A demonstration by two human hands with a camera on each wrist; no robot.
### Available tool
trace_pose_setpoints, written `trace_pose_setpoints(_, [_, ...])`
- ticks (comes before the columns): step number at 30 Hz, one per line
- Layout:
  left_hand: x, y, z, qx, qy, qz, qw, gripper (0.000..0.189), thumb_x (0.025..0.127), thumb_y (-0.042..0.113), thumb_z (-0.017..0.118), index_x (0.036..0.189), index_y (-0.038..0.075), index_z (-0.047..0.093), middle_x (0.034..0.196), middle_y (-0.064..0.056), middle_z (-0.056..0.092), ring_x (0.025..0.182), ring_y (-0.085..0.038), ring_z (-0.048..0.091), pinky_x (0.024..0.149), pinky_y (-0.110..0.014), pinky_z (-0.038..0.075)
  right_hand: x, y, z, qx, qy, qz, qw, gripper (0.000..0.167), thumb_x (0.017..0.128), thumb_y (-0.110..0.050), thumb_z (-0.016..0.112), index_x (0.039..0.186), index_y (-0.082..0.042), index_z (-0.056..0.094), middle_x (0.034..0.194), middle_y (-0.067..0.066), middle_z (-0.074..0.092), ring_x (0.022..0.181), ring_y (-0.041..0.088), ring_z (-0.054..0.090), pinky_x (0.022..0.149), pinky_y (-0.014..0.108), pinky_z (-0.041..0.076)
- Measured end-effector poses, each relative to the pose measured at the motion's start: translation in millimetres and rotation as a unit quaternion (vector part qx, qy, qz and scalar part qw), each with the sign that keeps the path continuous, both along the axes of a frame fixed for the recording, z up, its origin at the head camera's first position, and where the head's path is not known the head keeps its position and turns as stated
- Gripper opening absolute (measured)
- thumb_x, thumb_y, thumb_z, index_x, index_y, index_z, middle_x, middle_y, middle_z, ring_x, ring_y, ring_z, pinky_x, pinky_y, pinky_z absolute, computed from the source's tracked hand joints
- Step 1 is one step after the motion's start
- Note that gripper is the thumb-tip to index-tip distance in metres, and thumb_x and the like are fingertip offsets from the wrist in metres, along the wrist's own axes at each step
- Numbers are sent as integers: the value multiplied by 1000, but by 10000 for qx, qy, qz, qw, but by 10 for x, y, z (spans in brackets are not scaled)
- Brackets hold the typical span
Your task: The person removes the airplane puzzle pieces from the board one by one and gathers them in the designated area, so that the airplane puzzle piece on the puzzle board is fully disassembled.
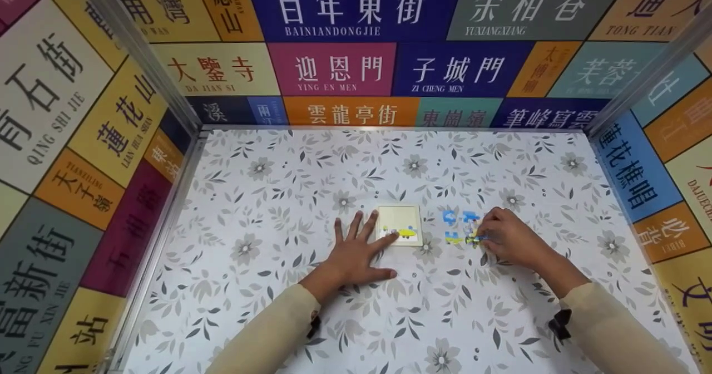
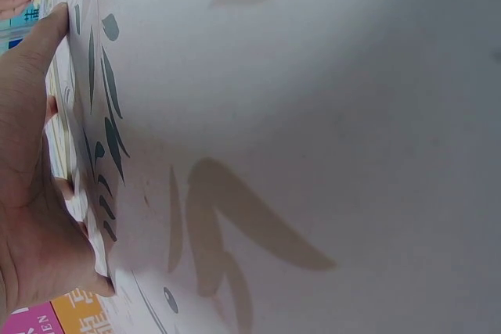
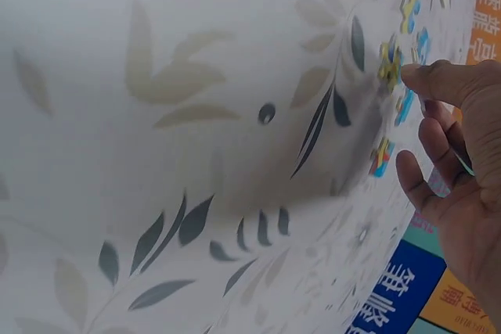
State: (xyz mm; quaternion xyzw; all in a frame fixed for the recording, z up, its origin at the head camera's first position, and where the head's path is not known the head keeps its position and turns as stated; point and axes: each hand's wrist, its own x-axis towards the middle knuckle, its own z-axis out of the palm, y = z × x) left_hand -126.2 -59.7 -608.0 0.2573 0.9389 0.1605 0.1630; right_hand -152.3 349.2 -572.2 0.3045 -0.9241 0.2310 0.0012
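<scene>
A small cream puzzle tray [image 1: 399,218] lies flat on the table, with joined pieces showing a yellow shape [image 1: 409,232] along its lower part. My left hand [image 1: 353,260] is spread palm down left of it, the index fingertip on the pieces and the thumb out on the tablecloth. Right of the tray lie several loose blue and yellow jigsaw pieces [image 1: 453,237]. Over their right side, my right hand [image 1: 514,237] pinches a jigsaw piece between thumb and index finger, mostly hidden by the fingers. In the right wrist view, a loose jigsaw piece [image 3: 382,157] lies below the curled fingers.
A white tablecloth [image 1: 278,168] with grey leaves and flowers covers the table. Upright panels printed with coloured place-name signs [image 1: 339,68] stand along the back and both sides. Clear strips [image 1: 389,128] run along the panels' foot.
</scene>
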Motion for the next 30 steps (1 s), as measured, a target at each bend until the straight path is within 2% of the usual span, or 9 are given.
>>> trace_pose_setpoints(5, [2,0,24,30,-24,-13,10000,90,97,86,55,174,50,26,188,-11,-5,173,-46,-9,127,-86,-7,19,163,-32,102,-26,-155,9998,20,88,4,89,97,-12,81,106,7,63,97,27,58,82,50,53])
trace_pose_setpoints(10, [3,5,38,44,-13,-10,10000,90,97,86,55,174,49,27,188,-12,-4,173,-47,-9,126,-86,-7,46,238,-18,323,-315,-370,9983,16,91,4,85,100,-9,83,110,10,62,93,28,68,78,46,58])
trace_pose_setpoints(15, [4,8,29,58,-25,0,10000,91,97,86,55,174,49,27,188,-12,-4,173,-47,-8,126,-86,-6,41,247,-4,393,-367,-329,9980,15,91,6,83,101,-5,83,110,13,62,88,28,71,74,41,59])
trace_pose_setpoints(25, [2,4,16,-8,14,-56,10000,90,97,86,54,174,50,26,188,-12,-5,173,-48,-8,126,-86,-5,22,234,-22,590,-235,-236,9977,13,91,5,84,100,-4,86,110,13,63,94,32,70,81,48,60])
trace_pose_setpoints(30, [8,6,17,-18,19,-40,10000,90,97,86,54,174,50,25,188,-12,-4,173,-47,-7,126,-86,-5,20,227,-59,457,192,-79,9987,16,88,9,85,96,-4,87,106,13,64,88,31,70,76,45,61])
